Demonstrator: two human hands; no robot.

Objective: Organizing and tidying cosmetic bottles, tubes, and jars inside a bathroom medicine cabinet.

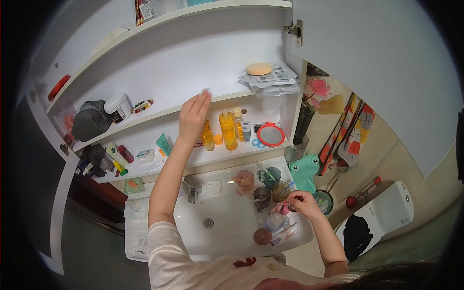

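Note:
My left hand (pixel 195 115) reaches up to the middle shelf (pixel 170 117) of an open white cabinet, pressing a crumpled white tissue or cloth (pixel 205 91) near the shelf's front edge. Low on the right, my right hand (pixel 302 204) holds dark brown beads (pixel 298 198), perhaps a bracelet, above the sink's right rim. Near it stand a brown cup (pixel 281 191) with a toothbrush, a dark cup (pixel 261 197) and a pink item (pixel 284 209). Yellow bottles (pixel 228 130) stand on the lower shelf, right of my left forearm.
A white jar (pixel 117 108), grey pouch (pixel 92 121) and beaded bracelet (pixel 142 106) lie left on the middle shelf; flat packets (pixel 275 81) lie right. A red-rimmed mirror (pixel 270 134) leans below. The open cabinet door (pixel 377 65) juts out right. A faucet (pixel 192 188) rises behind the white basin (pixel 217 241).

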